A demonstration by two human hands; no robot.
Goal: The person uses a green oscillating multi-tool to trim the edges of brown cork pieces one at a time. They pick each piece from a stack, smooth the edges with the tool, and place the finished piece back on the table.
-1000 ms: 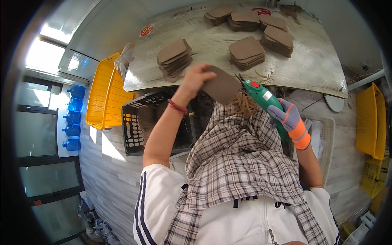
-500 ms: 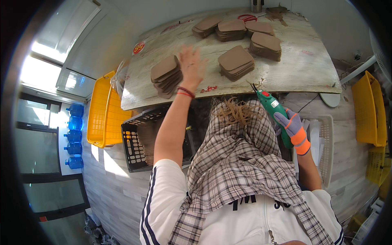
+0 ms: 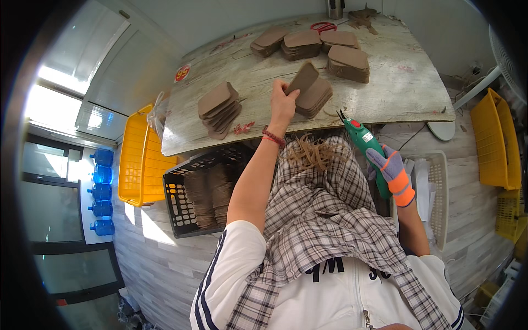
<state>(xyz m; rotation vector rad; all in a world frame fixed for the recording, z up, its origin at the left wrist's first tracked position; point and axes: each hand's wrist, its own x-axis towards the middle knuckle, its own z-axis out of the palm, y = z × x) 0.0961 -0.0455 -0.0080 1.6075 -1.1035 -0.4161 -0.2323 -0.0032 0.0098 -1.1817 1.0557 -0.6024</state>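
Step looks like taking 1 brown pad (image 3: pixel 303 77) off the nearer middle stack (image 3: pixel 317 99). Bare L hand (image 3: pixel 283 107) has the pad pinched at its near L edge, thumb on top; gloved R hand (image 3: pixel 391 172) is wrapped round green power shears (image 3: pixel 361 137), well apart from L hand. To do it well: peel just 1, check no 2nd clings beneath, grip edge lightly so it doesn't crease, & point shears away from bare fingers. Avoid nudging rest of stack.

Pad: flat, thin, matte, rounded corners, approx rectangular, tilted up over stack's L side above the worktop (image 3: pixel 379 102); can't tell if its lower edge touches. Stack's fairly neat.
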